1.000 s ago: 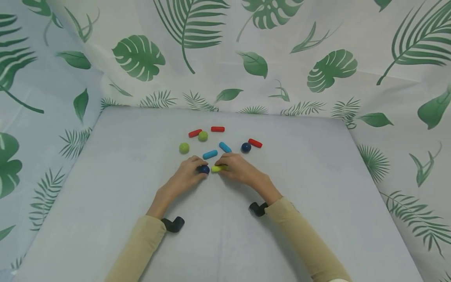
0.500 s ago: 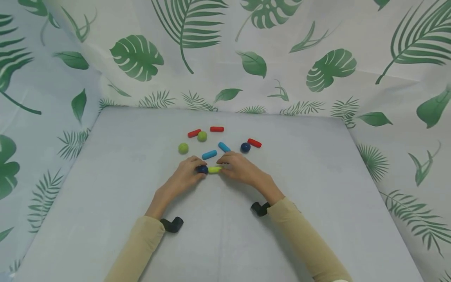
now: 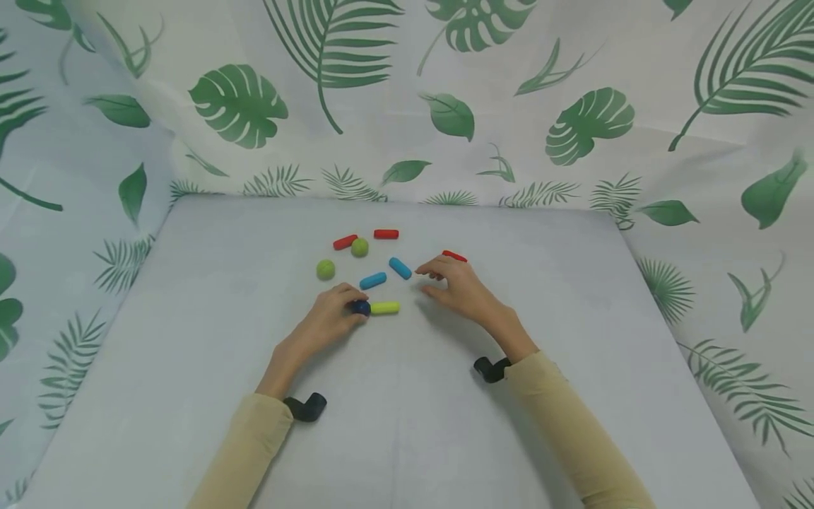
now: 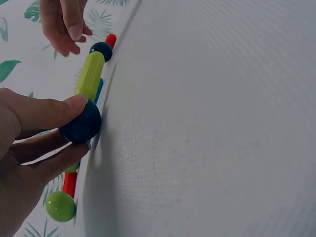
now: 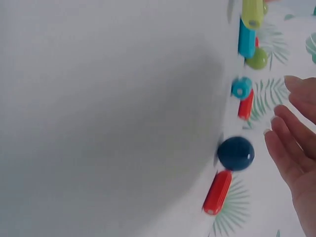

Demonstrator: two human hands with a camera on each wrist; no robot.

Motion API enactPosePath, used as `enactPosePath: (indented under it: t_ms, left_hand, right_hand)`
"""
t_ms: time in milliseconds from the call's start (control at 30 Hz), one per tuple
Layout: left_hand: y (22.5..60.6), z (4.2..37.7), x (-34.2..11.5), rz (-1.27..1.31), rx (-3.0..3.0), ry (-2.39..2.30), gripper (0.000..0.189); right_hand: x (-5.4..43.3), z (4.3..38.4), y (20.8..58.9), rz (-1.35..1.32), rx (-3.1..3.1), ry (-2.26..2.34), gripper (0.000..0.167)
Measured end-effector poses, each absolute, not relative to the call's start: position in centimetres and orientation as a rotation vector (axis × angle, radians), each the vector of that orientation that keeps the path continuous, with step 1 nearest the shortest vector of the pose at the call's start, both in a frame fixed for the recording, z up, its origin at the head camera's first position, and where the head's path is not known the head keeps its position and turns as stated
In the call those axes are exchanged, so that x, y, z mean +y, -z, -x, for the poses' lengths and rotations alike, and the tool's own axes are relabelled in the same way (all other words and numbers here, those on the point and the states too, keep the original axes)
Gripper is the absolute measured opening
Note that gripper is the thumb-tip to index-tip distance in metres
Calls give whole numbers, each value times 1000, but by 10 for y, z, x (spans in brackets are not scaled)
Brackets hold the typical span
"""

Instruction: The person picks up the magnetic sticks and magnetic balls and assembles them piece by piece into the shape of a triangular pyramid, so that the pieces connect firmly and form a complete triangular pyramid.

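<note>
My left hand [image 3: 326,318] pinches a dark blue ball [image 4: 83,124] between thumb and fingers. A yellow-green stick [image 3: 386,308] lies end-on against that ball, pointing right. To the right of the stick my right hand [image 3: 466,291] hangs above the table, fingers spread loosely and holding nothing. It covers a second dark blue ball [image 5: 236,153] in the head view; the right wrist view shows this ball beside a red stick [image 5: 217,192]. Two light blue sticks [image 3: 373,281] lie just beyond the yellow-green one.
Farther back on the white table [image 3: 356,424] lie two more red sticks [image 3: 386,234] and two green balls [image 3: 360,247]. Another green ball [image 3: 326,269] of that pair sits nearer the left hand. A leaf-patterned sheet [image 3: 496,92] stands behind the table.
My right hand has pushed the yellow-green stick left against the held blue ball, let go of it and moved away to the right. The left hand keeps its grip.
</note>
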State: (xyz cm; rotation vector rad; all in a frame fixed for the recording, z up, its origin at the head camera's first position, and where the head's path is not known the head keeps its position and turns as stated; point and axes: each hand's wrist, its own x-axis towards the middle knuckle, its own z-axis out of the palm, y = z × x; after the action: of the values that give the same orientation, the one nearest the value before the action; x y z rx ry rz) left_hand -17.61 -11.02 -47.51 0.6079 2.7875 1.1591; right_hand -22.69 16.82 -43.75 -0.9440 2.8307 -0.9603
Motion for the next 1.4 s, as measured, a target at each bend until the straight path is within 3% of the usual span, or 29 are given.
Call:
enactPosePath:
  t_ms: [533, 1400]
  left_hand:
    - [472, 177, -109, -574, 2767, -1144, 37]
    - [476, 179, -111, -534, 2739, -1170, 36]
  right_hand:
    - [203, 250, 436, 824, 2961, 1002, 31]
    - [192, 262, 458, 678, 2840, 903, 38]
